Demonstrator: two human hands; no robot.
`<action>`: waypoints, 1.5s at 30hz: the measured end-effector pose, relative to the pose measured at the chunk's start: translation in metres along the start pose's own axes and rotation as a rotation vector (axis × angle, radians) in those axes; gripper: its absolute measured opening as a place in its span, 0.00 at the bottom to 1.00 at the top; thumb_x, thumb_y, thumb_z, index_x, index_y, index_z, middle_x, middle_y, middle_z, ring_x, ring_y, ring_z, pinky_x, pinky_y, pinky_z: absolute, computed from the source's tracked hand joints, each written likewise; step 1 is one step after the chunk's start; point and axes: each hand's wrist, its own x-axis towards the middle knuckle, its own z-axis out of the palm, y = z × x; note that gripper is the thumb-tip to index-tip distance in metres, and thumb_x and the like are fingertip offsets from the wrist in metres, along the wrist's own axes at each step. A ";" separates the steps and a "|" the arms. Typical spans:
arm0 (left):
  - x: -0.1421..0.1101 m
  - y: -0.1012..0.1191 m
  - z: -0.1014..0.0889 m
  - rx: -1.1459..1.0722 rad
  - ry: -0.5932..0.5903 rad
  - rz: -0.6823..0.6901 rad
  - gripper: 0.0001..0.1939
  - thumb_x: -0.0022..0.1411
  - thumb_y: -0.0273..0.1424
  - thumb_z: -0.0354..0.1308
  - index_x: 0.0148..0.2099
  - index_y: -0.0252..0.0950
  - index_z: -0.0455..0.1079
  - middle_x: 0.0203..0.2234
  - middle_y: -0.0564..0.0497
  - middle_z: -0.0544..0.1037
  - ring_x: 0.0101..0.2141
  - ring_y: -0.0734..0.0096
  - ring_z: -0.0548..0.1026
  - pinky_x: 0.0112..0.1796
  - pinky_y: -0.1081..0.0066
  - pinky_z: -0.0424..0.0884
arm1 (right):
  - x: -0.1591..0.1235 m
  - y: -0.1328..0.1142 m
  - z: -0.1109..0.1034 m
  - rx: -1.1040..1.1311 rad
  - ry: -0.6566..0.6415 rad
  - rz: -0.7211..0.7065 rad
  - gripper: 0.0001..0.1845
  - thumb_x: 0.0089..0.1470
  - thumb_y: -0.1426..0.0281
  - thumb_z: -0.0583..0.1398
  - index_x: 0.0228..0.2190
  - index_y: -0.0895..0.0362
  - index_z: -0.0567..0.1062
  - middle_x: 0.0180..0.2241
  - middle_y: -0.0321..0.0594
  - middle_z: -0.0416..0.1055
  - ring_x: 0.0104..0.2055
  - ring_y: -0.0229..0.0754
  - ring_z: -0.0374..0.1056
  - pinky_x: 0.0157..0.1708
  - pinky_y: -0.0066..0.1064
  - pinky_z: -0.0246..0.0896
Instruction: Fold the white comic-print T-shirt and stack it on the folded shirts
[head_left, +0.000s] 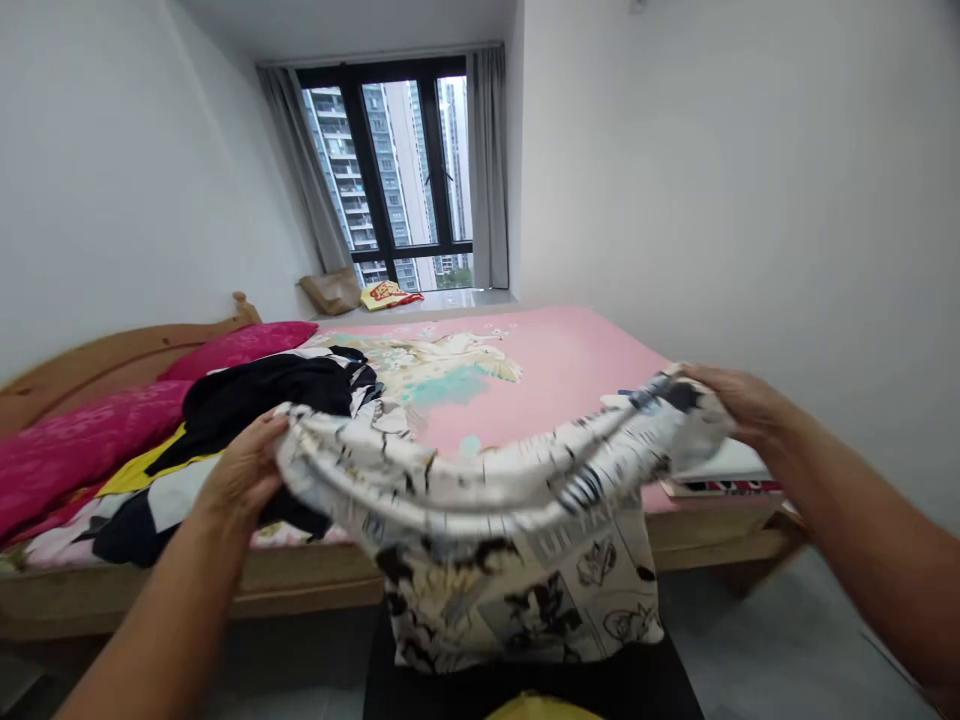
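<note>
A white garment (525, 590) with black-and-grey cartoon prints hangs between my hands, its top part sagging in a curve and blurred by motion. Its kind, shirt or trousers, I cannot tell. My left hand (244, 465) pinches the left upper corner, with the fingertips closed on the cloth. My right hand (739, 400) grips the right upper corner a little higher, and its fingers are partly hidden. The garment's lower edge meets a black surface (384, 680) close in front of me.
Behind the garment stands a wooden bed with a pink bird-patterned sheet (570, 345). Dark and white clothes (262, 395) lie heaped on its left, by magenta pillows (97, 430). Folded items (724, 470) lie at the right edge. Something yellow (544, 708) shows at the bottom.
</note>
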 end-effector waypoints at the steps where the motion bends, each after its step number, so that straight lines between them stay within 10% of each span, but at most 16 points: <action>1: 0.013 -0.008 0.016 -0.021 0.041 -0.007 0.13 0.56 0.25 0.56 0.46 0.37 0.64 0.29 0.54 0.72 0.26 0.78 0.70 0.28 0.77 0.68 | 0.002 0.012 0.012 -0.009 0.013 0.028 0.21 0.48 0.54 0.61 0.41 0.51 0.73 0.38 0.45 0.73 0.36 0.43 0.71 0.28 0.33 0.70; 6: 0.018 -0.097 0.048 0.107 0.104 -0.095 0.20 0.57 0.32 0.56 0.52 0.37 0.60 0.36 0.49 0.72 0.32 0.75 0.71 0.31 0.74 0.68 | -0.003 0.079 0.039 -0.061 0.026 0.137 0.21 0.45 0.57 0.62 0.41 0.52 0.71 0.37 0.44 0.73 0.36 0.43 0.71 0.28 0.32 0.71; 11: -0.084 -0.210 0.030 0.430 -0.138 -0.206 0.20 0.44 0.34 0.62 0.41 0.33 0.69 0.36 0.44 0.76 0.35 0.63 0.74 0.33 0.67 0.71 | -0.070 0.164 0.029 -0.163 0.009 0.250 0.20 0.37 0.60 0.63 0.35 0.56 0.72 0.33 0.43 0.73 0.35 0.46 0.70 0.32 0.36 0.70; 16: -0.162 -0.263 0.032 0.817 -0.311 -0.117 0.14 0.47 0.27 0.58 0.40 0.36 0.72 0.41 0.47 0.76 0.45 0.62 0.71 0.50 0.60 0.64 | -0.151 0.227 0.007 -0.312 -0.045 0.178 0.21 0.33 0.63 0.59 0.34 0.57 0.73 0.35 0.47 0.74 0.40 0.50 0.70 0.46 0.47 0.64; 25: -0.146 -0.280 0.074 1.401 -0.512 0.090 0.18 0.56 0.24 0.52 0.49 0.39 0.68 0.46 0.43 0.70 0.49 0.56 0.65 0.47 0.57 0.59 | -0.147 0.246 0.032 -0.477 -0.091 0.019 0.24 0.38 0.69 0.56 0.41 0.56 0.72 0.42 0.44 0.71 0.45 0.47 0.66 0.49 0.41 0.60; 34: -0.138 -0.285 0.074 1.445 -0.514 0.206 0.10 0.59 0.31 0.52 0.38 0.35 0.73 0.39 0.42 0.71 0.43 0.57 0.69 0.43 0.60 0.65 | -0.168 0.223 0.036 -0.464 -0.009 -0.011 0.16 0.45 0.57 0.58 0.31 0.57 0.72 0.34 0.43 0.71 0.38 0.46 0.66 0.42 0.37 0.62; 45: -0.205 -0.235 0.017 0.729 0.083 0.097 0.16 0.56 0.44 0.55 0.39 0.36 0.71 0.33 0.49 0.76 0.36 0.65 0.74 0.40 0.69 0.68 | -0.175 0.182 0.013 -0.408 0.323 -0.082 0.12 0.44 0.61 0.59 0.27 0.56 0.66 0.23 0.32 0.61 0.25 0.36 0.57 0.28 0.28 0.54</action>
